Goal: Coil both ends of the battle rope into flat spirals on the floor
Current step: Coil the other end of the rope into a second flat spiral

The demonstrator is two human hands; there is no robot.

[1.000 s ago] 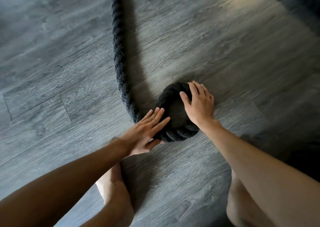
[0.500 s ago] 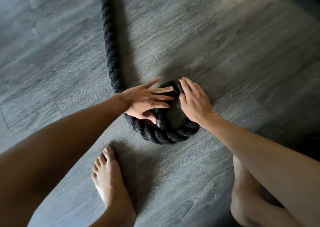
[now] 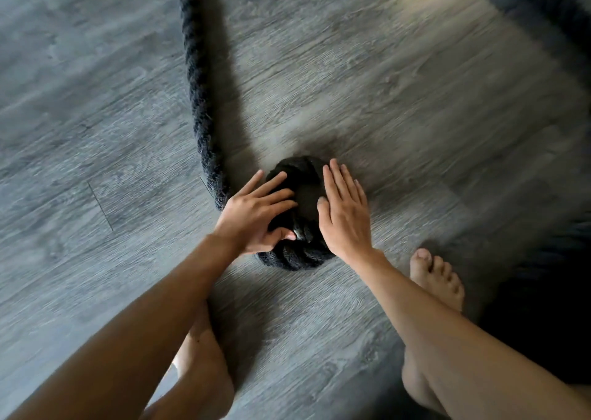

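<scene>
A thick black battle rope [image 3: 198, 77] runs down the grey wood floor from the top and curls into a small tight coil [image 3: 300, 253] in the middle. My left hand [image 3: 256, 215] lies across the coil's left side, fingers spread flat over it and thumb against the inner turn. My right hand [image 3: 345, 215] presses flat on the coil's right side with straight fingers. The coil's centre is mostly hidden under both hands.
Another stretch of the black rope [image 3: 543, 13] crosses the top right corner. My bare right foot [image 3: 438, 275] stands just right of the coil. A dark shadowed patch [image 3: 543, 317] lies at the right edge. Grey floor planks [image 3: 96, 131] spread all around.
My left hand has slid a little round the coil's left side, and my right hand has flattened over the right side. My right foot has come into view; the left foot is now hidden.
</scene>
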